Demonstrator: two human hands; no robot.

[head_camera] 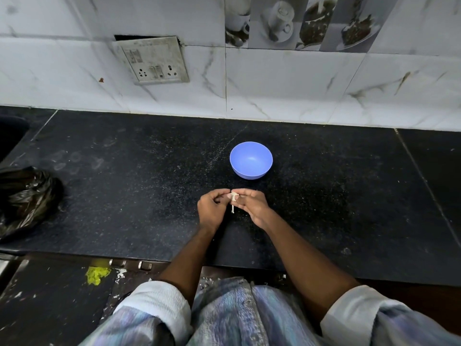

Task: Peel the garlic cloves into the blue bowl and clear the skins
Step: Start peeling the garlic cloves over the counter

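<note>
Between both hands' fingertips, a garlic clove [233, 196] is pinched.

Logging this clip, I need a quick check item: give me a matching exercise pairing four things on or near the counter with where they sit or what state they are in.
Things:
1. Bowl
2. Garlic
3. Black bag
4. Socket plate

Places or states:
A. On the tiled wall, left of centre
B. Pinched between both hands
C. Empty, on the counter beyond the hands
D. Crumpled at the counter's left edge

Pairs: 1-C, 2-B, 3-D, 4-A

The left hand and right hand meet just short of the bowl, with a strip of skin hanging from the garlic.
</note>
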